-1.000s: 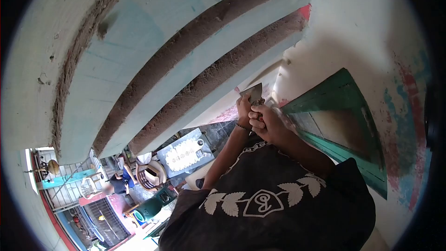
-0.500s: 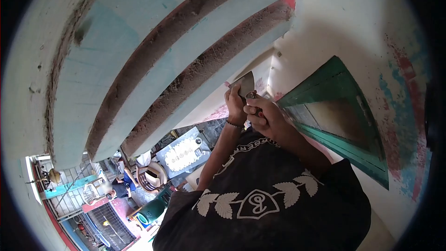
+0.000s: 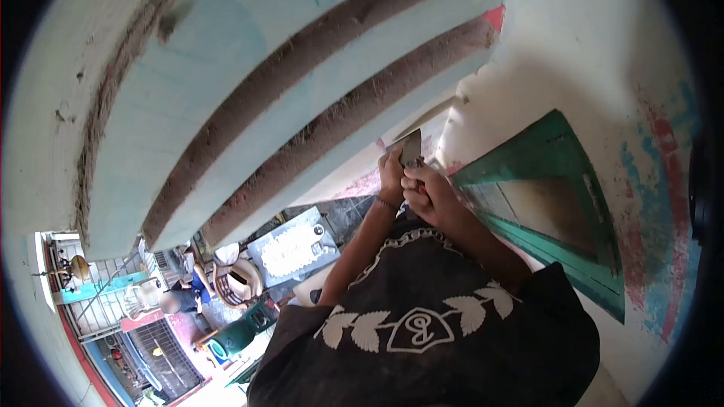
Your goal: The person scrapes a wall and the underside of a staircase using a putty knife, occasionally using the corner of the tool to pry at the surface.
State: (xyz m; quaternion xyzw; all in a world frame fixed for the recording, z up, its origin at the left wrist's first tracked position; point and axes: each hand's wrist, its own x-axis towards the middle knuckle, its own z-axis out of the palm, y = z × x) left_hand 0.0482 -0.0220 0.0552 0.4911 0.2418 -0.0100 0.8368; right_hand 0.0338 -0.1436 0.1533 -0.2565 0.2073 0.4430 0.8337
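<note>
A flat grey putty knife (image 3: 410, 148) with a broad blade points up and away from me, near the far end of the wall ledges. My left hand (image 3: 391, 179), with a dark beaded bracelet at the wrist, has its fingers closed on the left side of the blade. Close beside it, my right hand (image 3: 430, 194) is wrapped round the handle, where a bit of red shows between the fingers. Most of the handle is hidden by these fingers.
Pale ledges with rough brown bands (image 3: 302, 124) curve overhead on the left. A green framed panel (image 3: 562, 147) stands at the right against a peeling wall. Below left are a table (image 3: 332, 247), a wicker chair (image 3: 226, 286), a green drum (image 3: 234, 338) and another person (image 3: 181, 300).
My view has shifted slightly, so the ledges appear lower and further right. Both hands and the putty knife sit a little lower and to the right, with the blade turned more edge-on.
</note>
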